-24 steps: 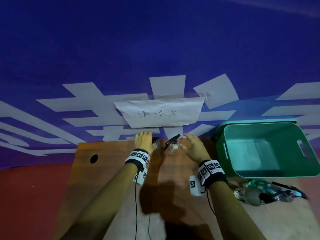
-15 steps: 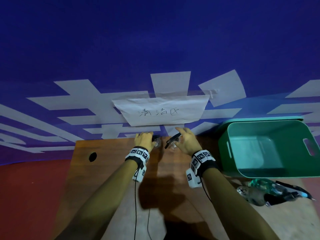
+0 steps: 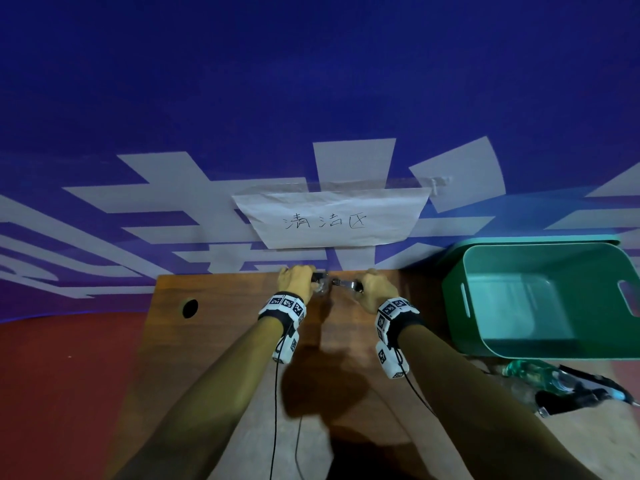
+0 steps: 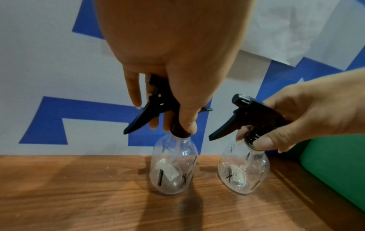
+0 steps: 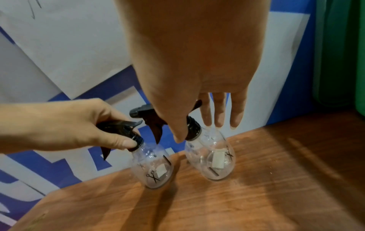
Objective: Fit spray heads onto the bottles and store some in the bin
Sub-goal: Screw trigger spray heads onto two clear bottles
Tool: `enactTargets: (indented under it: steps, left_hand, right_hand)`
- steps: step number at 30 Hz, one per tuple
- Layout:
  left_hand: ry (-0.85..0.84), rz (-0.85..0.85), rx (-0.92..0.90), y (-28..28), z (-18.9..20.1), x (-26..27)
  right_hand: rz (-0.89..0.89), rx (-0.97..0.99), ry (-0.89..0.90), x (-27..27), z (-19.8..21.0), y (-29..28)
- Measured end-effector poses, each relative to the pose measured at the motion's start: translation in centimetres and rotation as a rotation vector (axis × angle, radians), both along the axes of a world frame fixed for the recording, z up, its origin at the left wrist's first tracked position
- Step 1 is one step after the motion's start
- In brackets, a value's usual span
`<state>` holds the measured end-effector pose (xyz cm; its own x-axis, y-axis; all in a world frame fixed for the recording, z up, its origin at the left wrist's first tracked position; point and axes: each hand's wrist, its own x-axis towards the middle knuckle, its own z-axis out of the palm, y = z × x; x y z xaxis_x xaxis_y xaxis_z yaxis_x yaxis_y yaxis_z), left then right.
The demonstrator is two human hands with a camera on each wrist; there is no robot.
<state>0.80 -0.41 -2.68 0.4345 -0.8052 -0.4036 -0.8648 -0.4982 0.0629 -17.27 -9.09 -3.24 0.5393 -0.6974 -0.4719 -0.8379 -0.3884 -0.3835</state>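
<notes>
Two clear spray bottles stand upright, side by side, at the table's far edge. Each carries a black trigger spray head. My left hand [image 4: 177, 126] grips the collar of the spray head [image 4: 158, 107] on the left bottle [image 4: 173, 168] with thumb and fingers. My right hand [image 5: 187, 134] pinches the collar of the other spray head [image 5: 150, 115] on the right bottle [image 5: 213, 161], its outer fingers [image 5: 223, 112] hanging straight. In the head view both hands [image 3: 298, 282] [image 3: 377, 289] sit close together at the wall, hiding most of the bottles.
An empty green bin [image 3: 460, 306] stands at the right on the wooden table [image 3: 214, 341]. In front of it lies a greenish bottle [image 3: 533, 372] with black spray heads [image 3: 571, 400]. A paper sign [image 3: 329, 220] is taped to the blue wall. A cable hole [image 3: 189, 308] is at the left.
My right hand has moved in from beside the right bottle and taken hold of its spray head collar. The left hand stays on the left spray head.
</notes>
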Motion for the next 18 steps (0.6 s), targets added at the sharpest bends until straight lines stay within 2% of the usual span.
enactTargets:
  steps: [6, 12, 18]
  left_hand:
    - [0.021, -0.025, 0.020, 1.1, 0.8, -2.0]
    - [0.198, 0.001, -0.007, 3.6, 0.0, -5.3]
    - [0.257, -0.004, -0.026, 5.8, -0.8, -9.1]
  right_hand:
    - [-0.068, 0.026, 0.006, -0.7, 0.1, 0.1]
    - [-0.134, 0.049, 0.015, -1.5, 0.6, 1.3]
    - [-0.171, 0.104, 0.038, -4.3, 0.8, 3.8]
